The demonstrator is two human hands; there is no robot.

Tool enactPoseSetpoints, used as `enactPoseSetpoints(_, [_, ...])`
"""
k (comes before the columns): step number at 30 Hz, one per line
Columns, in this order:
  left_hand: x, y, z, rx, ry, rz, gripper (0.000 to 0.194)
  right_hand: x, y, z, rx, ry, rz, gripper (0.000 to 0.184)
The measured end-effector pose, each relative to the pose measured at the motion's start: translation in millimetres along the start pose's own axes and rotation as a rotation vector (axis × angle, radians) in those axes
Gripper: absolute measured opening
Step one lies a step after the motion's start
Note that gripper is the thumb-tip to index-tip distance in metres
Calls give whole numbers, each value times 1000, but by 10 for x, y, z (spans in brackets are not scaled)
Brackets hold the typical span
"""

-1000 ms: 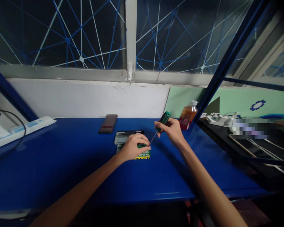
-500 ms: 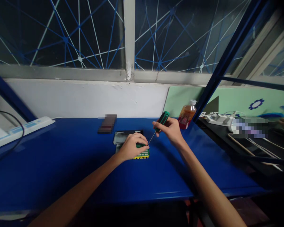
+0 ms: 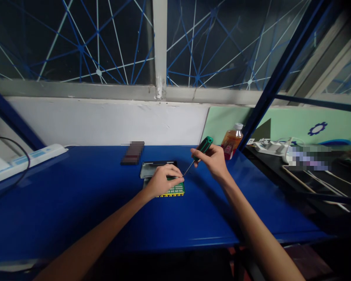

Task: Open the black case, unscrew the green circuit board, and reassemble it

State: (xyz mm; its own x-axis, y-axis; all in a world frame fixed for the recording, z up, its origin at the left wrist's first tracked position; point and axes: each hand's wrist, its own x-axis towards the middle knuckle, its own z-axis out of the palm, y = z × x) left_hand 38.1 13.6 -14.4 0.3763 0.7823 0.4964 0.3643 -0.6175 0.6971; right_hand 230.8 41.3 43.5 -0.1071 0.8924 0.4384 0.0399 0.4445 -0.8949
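Note:
My right hand [image 3: 212, 158] is closed around the green-and-black handle of a screwdriver [image 3: 204, 145], which leans so that its thin shaft runs down to the left. The shaft's tip meets the fingertips of my left hand [image 3: 166, 179]. That hand lies over a green circuit board [image 3: 177, 189] with a yellow strip along its front edge. Its thumb and fingers come together in a pinch at the board's right side; whatever is between them is too small to make out. Behind the board sits a grey metal casing [image 3: 149, 170], partly covered by my left hand.
A dark flat object [image 3: 133, 153], blurred out, lies at the back of the blue table [image 3: 105, 218]. Near the back right stands a bottle of amber drink [image 3: 231, 142]. A white power strip [image 3: 26, 162] runs along the left. Cables and adapters [image 3: 273, 146] lie on the black table to the right.
My right hand and the screwdriver have shifted slightly right, with the handle tilted over more. My left fingers have moved up a little, uncovering more of the board.

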Motion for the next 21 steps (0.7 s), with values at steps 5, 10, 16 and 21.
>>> enactPoseSetpoints(5, [-4, 20, 1, -85, 7, -33, 10, -5, 0, -12, 0, 26, -13, 28])
enactPoseSetpoints(10, [-8, 11, -4, -97, 18, -35, 12, 0, -1, -14, 4, 43, -21, 28])
enactPoseSetpoints(16, [17, 38, -43, -80, 21, -36, 14, 3, -4, -16, 64, 64, -51, 25])
enactPoseSetpoints(21, [21, 52, -49, -79, 33, -42, 14, -3, -35, -5, 101, 80, -65, 24])
